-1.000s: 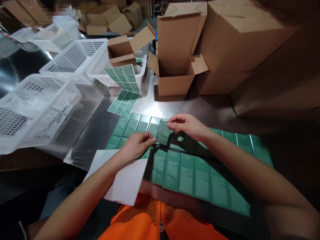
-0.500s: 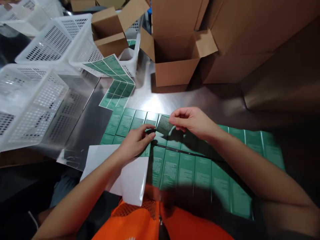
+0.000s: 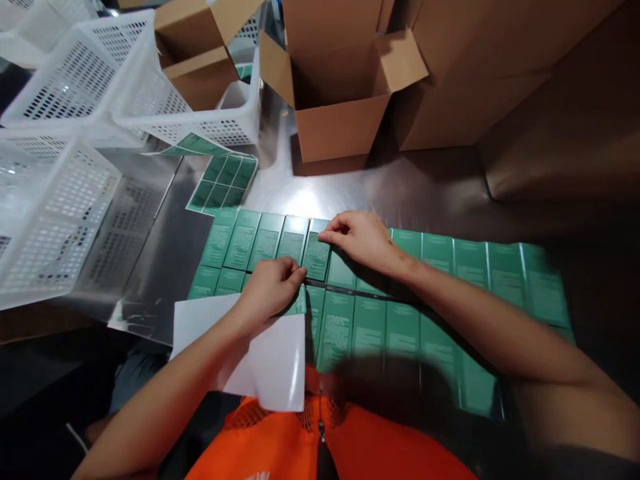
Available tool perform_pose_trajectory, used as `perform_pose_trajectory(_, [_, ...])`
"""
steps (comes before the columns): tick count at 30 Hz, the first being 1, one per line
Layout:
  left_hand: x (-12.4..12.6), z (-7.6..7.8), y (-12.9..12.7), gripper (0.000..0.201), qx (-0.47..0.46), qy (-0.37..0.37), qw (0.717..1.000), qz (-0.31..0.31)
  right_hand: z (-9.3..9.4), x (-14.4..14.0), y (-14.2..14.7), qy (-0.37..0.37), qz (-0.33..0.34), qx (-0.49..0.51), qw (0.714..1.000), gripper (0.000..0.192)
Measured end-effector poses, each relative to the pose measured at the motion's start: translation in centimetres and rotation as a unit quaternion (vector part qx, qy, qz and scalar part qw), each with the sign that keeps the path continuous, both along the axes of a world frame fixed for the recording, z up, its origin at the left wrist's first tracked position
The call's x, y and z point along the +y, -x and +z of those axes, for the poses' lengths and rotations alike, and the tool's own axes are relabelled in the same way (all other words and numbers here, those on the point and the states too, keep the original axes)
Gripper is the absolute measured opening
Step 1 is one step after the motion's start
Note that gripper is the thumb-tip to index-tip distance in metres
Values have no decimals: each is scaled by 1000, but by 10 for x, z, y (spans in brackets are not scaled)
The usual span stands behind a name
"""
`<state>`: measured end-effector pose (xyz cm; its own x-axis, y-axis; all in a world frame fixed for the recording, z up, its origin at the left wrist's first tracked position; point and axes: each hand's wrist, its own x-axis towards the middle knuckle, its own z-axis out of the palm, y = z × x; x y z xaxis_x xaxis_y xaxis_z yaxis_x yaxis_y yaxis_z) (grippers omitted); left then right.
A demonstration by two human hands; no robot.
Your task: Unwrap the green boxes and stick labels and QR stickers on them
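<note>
My right hand (image 3: 357, 240) pinches the upper right edge of a dark green label (image 3: 316, 257), which lies against the top of a green box in the back row. My left hand (image 3: 273, 283) has its thumb and fingers closed near that box's lower end, over a label sheet with a white backing (image 3: 270, 360). A strip of green shows at the sheet's upper edge; the grip itself is partly hidden. Green boxes (image 3: 369, 327) stand side by side in rows under and around both hands. Several on the left of the back row bear similar darker panels.
Beyond the boxes a folded sheet of green labels (image 3: 225, 175) lies on the metal table (image 3: 310, 193). An open carton (image 3: 343, 130) stands behind it. White perforated baskets (image 3: 83, 220) are at the left, one holding another carton (image 3: 195, 67). Large cartons (image 3: 480, 100) rise at the right.
The label in my right hand has gone from tilted above the box to lying along its top. My left hand and the white-backed sheet have shifted slightly right over the boxes.
</note>
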<state>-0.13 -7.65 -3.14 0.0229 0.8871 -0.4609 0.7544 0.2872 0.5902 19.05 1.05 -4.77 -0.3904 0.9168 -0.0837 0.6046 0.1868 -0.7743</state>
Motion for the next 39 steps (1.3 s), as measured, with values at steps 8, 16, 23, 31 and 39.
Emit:
perform_pose_trajectory(8, [5,-1,-3,33,33,2,999,-13,-5,0,4,-20,0,-48,999,18])
perform_pose_trajectory(16, [10,1,-7,30,89,6,995,-41,-6,-3,5,-32,7,-75,997,19])
perform_pose_trajectory(23, [13,8,-2,34,157,9,982,-101,-19,0,5,-94,-69,-46,992,60])
perform_pose_trajectory(31, [-11,45,19,44,194,-268,917,220,17,-28,17,12,39,74,996,35])
perform_pose_trajectory(39, [-24,56,39,42,-7,-337,890,306,52,-76,70,-190,76,145,968,15])
